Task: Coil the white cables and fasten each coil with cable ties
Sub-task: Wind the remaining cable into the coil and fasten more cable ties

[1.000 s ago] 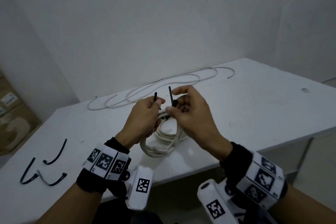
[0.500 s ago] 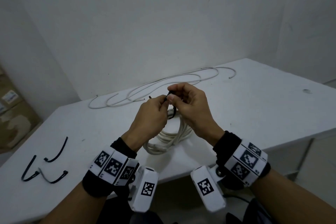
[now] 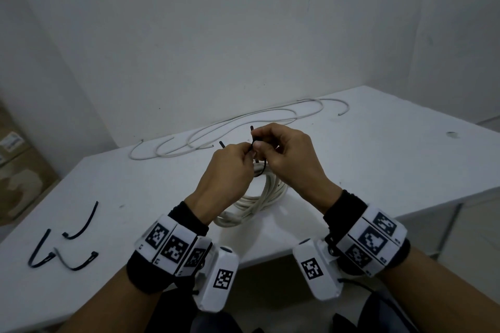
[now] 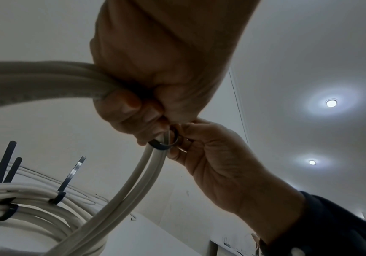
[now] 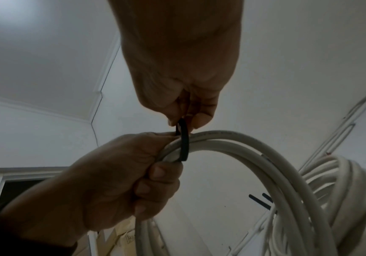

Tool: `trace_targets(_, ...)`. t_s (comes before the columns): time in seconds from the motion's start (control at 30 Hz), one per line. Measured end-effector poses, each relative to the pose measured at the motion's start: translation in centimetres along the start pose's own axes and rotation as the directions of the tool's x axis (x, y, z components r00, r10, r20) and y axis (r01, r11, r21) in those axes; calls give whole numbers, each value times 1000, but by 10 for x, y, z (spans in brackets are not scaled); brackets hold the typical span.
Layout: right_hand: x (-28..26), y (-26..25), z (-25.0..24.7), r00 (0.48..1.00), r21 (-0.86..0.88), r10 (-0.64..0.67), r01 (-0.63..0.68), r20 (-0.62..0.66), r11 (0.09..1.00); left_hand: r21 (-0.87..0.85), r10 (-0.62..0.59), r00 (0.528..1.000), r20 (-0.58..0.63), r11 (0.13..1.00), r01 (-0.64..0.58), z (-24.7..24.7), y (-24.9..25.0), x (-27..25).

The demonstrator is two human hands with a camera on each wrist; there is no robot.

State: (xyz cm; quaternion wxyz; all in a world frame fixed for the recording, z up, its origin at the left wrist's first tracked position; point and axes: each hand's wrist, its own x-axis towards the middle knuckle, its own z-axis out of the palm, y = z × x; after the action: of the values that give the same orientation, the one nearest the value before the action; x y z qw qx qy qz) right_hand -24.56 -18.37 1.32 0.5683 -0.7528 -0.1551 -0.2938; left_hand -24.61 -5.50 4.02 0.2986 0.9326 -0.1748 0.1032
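A coil of white cable (image 3: 266, 193) is held just above the table's front edge. My left hand (image 3: 247, 153) grips the top strands of the coil (image 5: 232, 145), fingers curled round them. A black cable tie (image 5: 184, 143) loops round those strands beside my left fingers. My right hand (image 3: 258, 142) pinches the tie's upper part between thumb and fingers. Two short black tie ends stick up above the hands. In the left wrist view two more black ties (image 4: 9, 212) sit fastened on the lower part of the coil (image 4: 46, 216).
A second white cable (image 3: 243, 121) lies loose in long loops along the back of the white table (image 3: 392, 159). Spare black cable ties (image 3: 65, 249) lie at the table's left front. Cardboard boxes (image 3: 19, 170) stand on the floor at far left.
The two tie ends, held apart and upright a second ago, have been brought together above the coil. Both hands have drawn closer and moved slightly away from me.
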Motion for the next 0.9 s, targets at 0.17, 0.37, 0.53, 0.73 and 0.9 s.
trace_targets(0.17,9,-6,-10,992,-49,45,-40,116,998,3,-14,1000,-1,1000,14,1,0,-1)
trace_targets(0.37,9,-7,-15,983,-3,109,-110,148,994,41,-5,1000,-7,999,5,0,-1,1)
trace_targets(0.53,5,-6,-14,990,90,130,-135,61,987,52,9,1000,-23,999,-8,-1,1,2)
trace_targets(0.73,5,-4,-12,994,38,99,-100,35,994,69,30,999,-13,997,-29,-2,3,0)
trace_targets(0.9,5,-3,-15,994,-11,88,-87,62,996,101,56,998,-19,993,-54,1,5,1)
